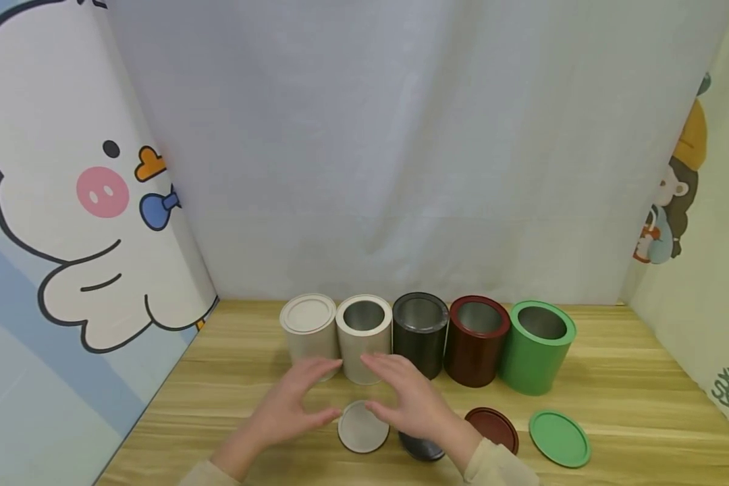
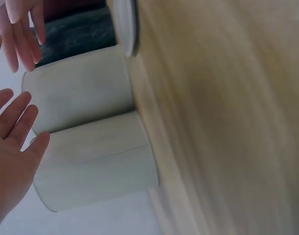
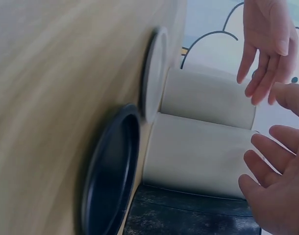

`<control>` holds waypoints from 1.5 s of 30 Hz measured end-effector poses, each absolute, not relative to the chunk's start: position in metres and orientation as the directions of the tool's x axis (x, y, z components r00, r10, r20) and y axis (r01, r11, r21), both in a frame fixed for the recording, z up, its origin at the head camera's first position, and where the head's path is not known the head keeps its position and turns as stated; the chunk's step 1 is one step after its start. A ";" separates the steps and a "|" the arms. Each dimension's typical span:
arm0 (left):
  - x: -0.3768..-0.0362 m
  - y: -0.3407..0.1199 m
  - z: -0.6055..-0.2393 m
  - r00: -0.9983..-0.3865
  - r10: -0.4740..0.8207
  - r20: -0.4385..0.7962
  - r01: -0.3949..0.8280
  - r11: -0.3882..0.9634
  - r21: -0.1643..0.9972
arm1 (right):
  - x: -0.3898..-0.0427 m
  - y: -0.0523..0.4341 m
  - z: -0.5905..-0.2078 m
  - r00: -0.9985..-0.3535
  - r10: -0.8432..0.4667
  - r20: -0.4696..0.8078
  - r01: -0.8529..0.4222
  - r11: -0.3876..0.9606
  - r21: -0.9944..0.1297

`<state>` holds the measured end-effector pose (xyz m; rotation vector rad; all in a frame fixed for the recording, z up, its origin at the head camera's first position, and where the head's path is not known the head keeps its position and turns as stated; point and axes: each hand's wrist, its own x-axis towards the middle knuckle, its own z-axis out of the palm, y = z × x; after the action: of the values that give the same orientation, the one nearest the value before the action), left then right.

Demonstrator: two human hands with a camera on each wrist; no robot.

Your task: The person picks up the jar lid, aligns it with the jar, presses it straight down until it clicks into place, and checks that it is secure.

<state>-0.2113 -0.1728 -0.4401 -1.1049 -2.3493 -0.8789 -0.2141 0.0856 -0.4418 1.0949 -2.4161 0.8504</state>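
Both hands hover over the table in front of a row of cans, palms facing each other, with nothing held. My left hand is nearest the lidded white can. My right hand hangs above the black lid, near the open white can. Between the two hands a round white lid lies on the table. In the left wrist view the left hand's fingers spread apart from the cans. The right wrist view shows the right hand's fingers loosely bent.
To the right stand an open black can, a dark red can and a green can, all touching or close together. A dark red lid and a green lid lie in front. A pale curtain hangs behind the table.
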 end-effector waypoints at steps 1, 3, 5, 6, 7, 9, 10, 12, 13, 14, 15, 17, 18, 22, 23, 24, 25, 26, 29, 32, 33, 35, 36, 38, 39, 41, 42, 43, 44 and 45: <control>-0.211 -0.172 -0.443 -0.603 0.545 0.582 0.793 0.487 0.366 | -0.214 0.086 -0.443 -0.640 -0.557 0.529 -0.766 0.522 -0.375; -0.212 -0.171 -0.448 -0.592 0.556 0.584 0.802 0.480 0.356 | -0.213 0.087 -0.445 -0.643 -0.564 0.518 -0.763 0.531 -0.369; -0.212 -0.169 -0.452 -0.582 0.565 0.584 0.808 0.479 0.342 | -0.212 0.088 -0.446 -0.648 -0.576 0.499 -0.759 0.542 -0.360; -0.211 -0.169 -0.455 -0.579 0.570 0.583 0.810 0.481 0.334 | -0.212 0.089 -0.447 -0.652 -0.583 0.484 -0.756 0.547 -0.360; -0.211 -0.168 -0.456 -0.580 0.574 0.578 0.810 0.484 0.332 | -0.212 0.090 -0.448 -0.655 -0.593 0.469 -0.754 0.550 -0.359; -0.210 -0.167 -0.460 -0.587 0.585 0.560 0.805 0.494 0.328 | -0.211 0.091 -0.449 -0.658 -0.612 0.438 -0.752 0.553 -0.359; -0.210 -0.167 -0.461 -0.595 0.589 0.547 0.799 0.506 0.325 | -0.210 0.092 -0.450 -0.658 -0.622 0.424 -0.753 0.552 -0.360; -0.208 -0.165 -0.463 -0.614 0.598 0.515 0.785 0.531 0.318 | -0.210 0.094 -0.452 -0.659 -0.636 0.401 -0.752 0.548 -0.367; -0.208 -0.165 -0.464 -0.625 0.602 0.497 0.777 0.544 0.318 | -0.210 0.095 -0.453 -0.657 -0.643 0.394 -0.753 0.546 -0.367; -0.208 -0.164 -0.465 -0.631 0.606 0.484 0.772 0.554 0.312 | -0.210 0.096 -0.454 -0.657 -0.647 0.388 -0.754 0.546 -0.366; -0.207 -0.164 -0.465 -0.639 0.609 0.470 0.766 0.563 0.311 | -0.211 0.097 -0.456 -0.658 -0.650 0.380 -0.753 0.547 -0.366; -0.208 -0.162 -0.467 -0.645 0.615 0.454 0.761 0.571 0.308 | -0.211 0.099 -0.458 -0.658 -0.656 0.368 -0.752 0.550 -0.364; -0.208 -0.162 -0.468 -0.648 0.616 0.448 0.758 0.576 0.304 | -0.211 0.100 -0.460 -0.660 -0.660 0.360 -0.751 0.553 -0.362; -0.209 -0.160 -0.470 -0.646 0.625 0.438 0.761 0.576 0.300 | -0.212 0.103 -0.464 -0.666 -0.675 0.318 -0.742 0.554 -0.378; -0.209 -0.159 -0.471 -0.647 0.628 0.432 0.759 0.579 0.296 | -0.212 0.103 -0.465 -0.669 -0.678 0.304 -0.737 0.553 -0.389; -0.209 -0.159 -0.472 -0.650 0.631 0.423 0.757 0.584 0.294 | -0.211 0.104 -0.466 -0.673 -0.681 0.291 -0.732 0.554 -0.397; -0.210 -0.159 -0.474 -0.652 0.634 0.416 0.756 0.585 0.294 | -0.211 0.104 -0.466 -0.674 -0.683 0.281 -0.729 0.554 -0.401; -0.210 -0.158 -0.475 -0.655 0.637 0.406 0.754 0.590 0.291 | -0.211 0.103 -0.467 -0.676 -0.685 0.271 -0.726 0.557 -0.404; -0.210 -0.158 -0.478 -0.660 0.646 0.384 0.750 0.596 0.287 | -0.210 0.103 -0.468 -0.682 -0.689 0.248 -0.718 0.564 -0.407; -0.211 -0.158 -0.482 -0.656 0.654 0.376 0.754 0.596 0.277 | -0.210 0.102 -0.468 -0.682 -0.694 0.231 -0.717 0.572 -0.398; -0.212 -0.158 -0.483 -0.654 0.657 0.375 0.755 0.595 0.276 | -0.209 0.102 -0.468 -0.681 -0.697 0.225 -0.718 0.573 -0.397; -0.213 -0.158 -0.484 -0.652 0.661 0.371 0.757 0.597 0.266 | -0.209 0.102 -0.468 -0.679 -0.702 0.216 -0.718 0.573 -0.395; -0.213 -0.158 -0.485 -0.652 0.664 0.367 0.757 0.597 0.265 | -0.209 0.102 -0.468 -0.677 -0.705 0.212 -0.719 0.573 -0.394; -0.214 -0.158 -0.486 -0.655 0.666 0.356 0.754 0.602 0.262 | -0.209 0.102 -0.468 -0.677 -0.708 0.201 -0.717 0.574 -0.395; -0.215 -0.158 -0.486 -0.654 0.669 0.353 0.756 0.602 0.258 | -0.209 0.103 -0.469 -0.679 -0.708 0.193 -0.715 0.578 -0.395; -0.216 -0.159 -0.487 -0.656 0.672 0.345 0.754 0.607 0.251 | -0.209 0.103 -0.470 -0.686 -0.707 0.172 -0.705 0.587 -0.399; -0.217 -0.159 -0.488 -0.657 0.672 0.342 0.753 0.609 0.250 | -0.209 0.103 -0.470 -0.689 -0.707 0.160 -0.700 0.592 -0.399; -0.217 -0.160 -0.488 -0.659 0.672 0.338 0.751 0.612 0.247 | -0.209 0.104 -0.471 -0.692 -0.706 0.147 -0.695 0.598 -0.399; -0.217 -0.160 -0.489 -0.660 0.672 0.336 0.750 0.615 0.245 | -0.209 0.104 -0.472 -0.695 -0.706 0.136 -0.691 0.602 -0.400; -0.218 -0.160 -0.489 -0.662 0.672 0.333 0.748 0.617 0.243 | -0.209 0.104 -0.473 -0.696 -0.707 0.126 -0.688 0.607 -0.399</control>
<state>-0.2175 -0.1600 -0.4893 -1.1714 -2.6321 -0.5385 -0.2094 0.1039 -0.4725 1.2398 -2.8554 0.6790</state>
